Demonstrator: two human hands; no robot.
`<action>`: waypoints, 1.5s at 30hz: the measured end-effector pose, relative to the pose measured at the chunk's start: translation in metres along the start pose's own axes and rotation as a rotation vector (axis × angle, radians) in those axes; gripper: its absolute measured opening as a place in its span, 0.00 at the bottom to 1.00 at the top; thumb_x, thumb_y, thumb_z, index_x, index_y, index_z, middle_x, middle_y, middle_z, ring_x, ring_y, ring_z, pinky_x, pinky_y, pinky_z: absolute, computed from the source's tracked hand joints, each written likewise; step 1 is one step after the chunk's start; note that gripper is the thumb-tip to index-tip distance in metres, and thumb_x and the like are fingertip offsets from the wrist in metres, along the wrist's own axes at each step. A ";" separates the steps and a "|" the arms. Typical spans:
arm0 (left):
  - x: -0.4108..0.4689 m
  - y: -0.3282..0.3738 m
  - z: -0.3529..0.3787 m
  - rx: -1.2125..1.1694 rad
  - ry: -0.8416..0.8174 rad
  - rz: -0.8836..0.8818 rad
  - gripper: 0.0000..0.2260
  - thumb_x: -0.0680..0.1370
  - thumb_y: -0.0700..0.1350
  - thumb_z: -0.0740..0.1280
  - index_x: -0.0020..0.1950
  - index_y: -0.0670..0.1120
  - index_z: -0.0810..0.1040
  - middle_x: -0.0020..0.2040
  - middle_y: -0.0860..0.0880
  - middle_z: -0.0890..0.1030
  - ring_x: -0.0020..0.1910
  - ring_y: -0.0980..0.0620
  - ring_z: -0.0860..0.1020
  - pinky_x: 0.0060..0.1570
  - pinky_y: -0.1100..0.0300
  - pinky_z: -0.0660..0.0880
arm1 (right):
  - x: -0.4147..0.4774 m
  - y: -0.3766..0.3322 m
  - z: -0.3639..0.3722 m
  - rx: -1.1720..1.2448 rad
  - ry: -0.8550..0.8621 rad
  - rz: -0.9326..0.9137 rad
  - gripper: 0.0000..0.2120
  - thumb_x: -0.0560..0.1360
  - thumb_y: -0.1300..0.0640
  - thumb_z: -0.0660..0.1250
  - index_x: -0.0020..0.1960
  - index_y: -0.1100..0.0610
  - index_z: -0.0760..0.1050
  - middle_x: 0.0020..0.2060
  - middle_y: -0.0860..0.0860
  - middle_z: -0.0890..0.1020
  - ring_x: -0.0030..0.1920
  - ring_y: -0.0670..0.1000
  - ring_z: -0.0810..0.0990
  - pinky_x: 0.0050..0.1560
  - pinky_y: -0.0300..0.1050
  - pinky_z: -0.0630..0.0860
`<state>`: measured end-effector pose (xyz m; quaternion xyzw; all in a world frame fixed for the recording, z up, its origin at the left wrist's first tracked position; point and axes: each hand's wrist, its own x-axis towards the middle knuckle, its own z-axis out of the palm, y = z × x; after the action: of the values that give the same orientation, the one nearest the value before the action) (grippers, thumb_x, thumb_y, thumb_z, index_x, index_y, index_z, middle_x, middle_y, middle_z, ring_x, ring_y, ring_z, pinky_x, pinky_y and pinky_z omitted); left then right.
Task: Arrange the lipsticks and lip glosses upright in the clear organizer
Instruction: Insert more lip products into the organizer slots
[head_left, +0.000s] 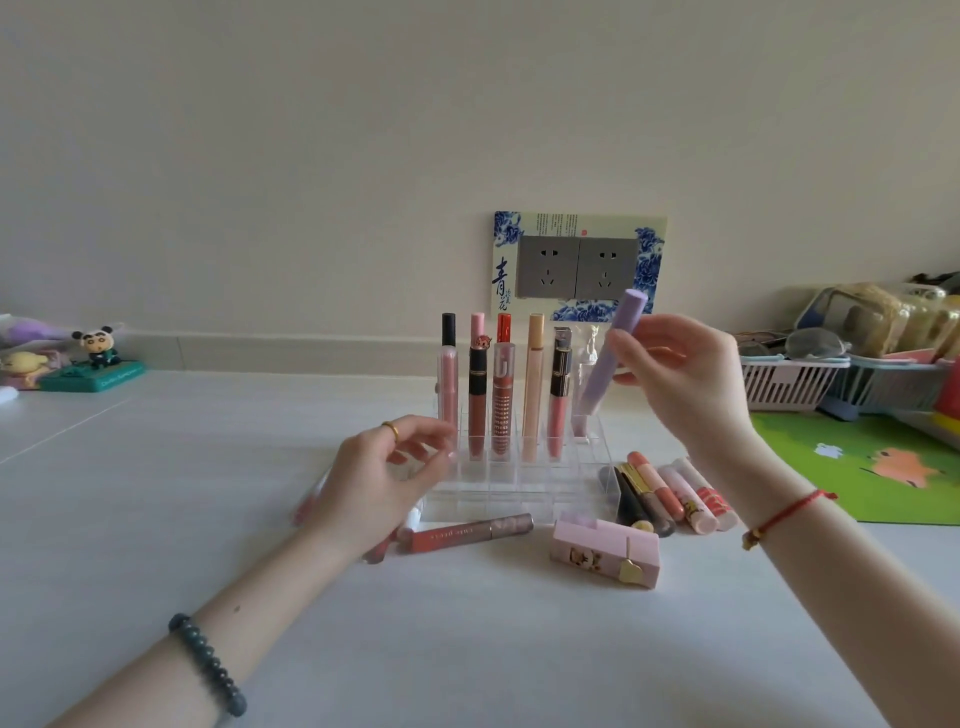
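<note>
While the left hand (384, 470) hovers loosely curled, the right hand (685, 374) pinches a tilted purple tube (610, 358).

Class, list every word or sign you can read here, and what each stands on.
"青": large blue brush character on the blue-and-white patterned socket surround.
"花": smaller, below it; the fine print is too small.
Blurred: white lettering on the brown-red gloss tube standing in the clear plastic organizer.
Blurred: lettering on the coral gloss tube lying in front.
Unreadable: script on the green figurine base.
</note>
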<state>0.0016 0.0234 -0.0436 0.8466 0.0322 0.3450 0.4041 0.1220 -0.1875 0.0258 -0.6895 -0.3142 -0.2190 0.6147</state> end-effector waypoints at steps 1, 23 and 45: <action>0.001 -0.004 -0.003 0.031 0.022 -0.009 0.08 0.71 0.46 0.70 0.42 0.61 0.78 0.36 0.58 0.81 0.39 0.62 0.77 0.40 0.76 0.69 | 0.003 0.004 0.001 -0.030 0.001 0.015 0.05 0.70 0.60 0.69 0.46 0.54 0.78 0.37 0.46 0.82 0.39 0.48 0.83 0.41 0.42 0.81; 0.007 -0.043 -0.002 0.201 -0.083 -0.142 0.10 0.70 0.59 0.68 0.50 0.63 0.73 0.48 0.56 0.80 0.41 0.40 0.83 0.35 0.73 0.73 | -0.006 0.053 0.021 -0.310 -0.044 0.071 0.06 0.70 0.58 0.70 0.46 0.57 0.82 0.35 0.48 0.81 0.37 0.46 0.81 0.47 0.42 0.77; 0.008 -0.031 -0.011 0.193 0.040 -0.145 0.13 0.73 0.48 0.69 0.56 0.47 0.79 0.42 0.62 0.78 0.44 0.66 0.76 0.42 0.75 0.67 | -0.008 0.060 0.020 -0.382 -0.085 0.085 0.10 0.67 0.60 0.72 0.48 0.57 0.79 0.38 0.48 0.81 0.39 0.48 0.78 0.47 0.41 0.75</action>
<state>0.0082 0.0540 -0.0566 0.8699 0.1342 0.3270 0.3441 0.1566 -0.1718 -0.0251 -0.8147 -0.2632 -0.2194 0.4678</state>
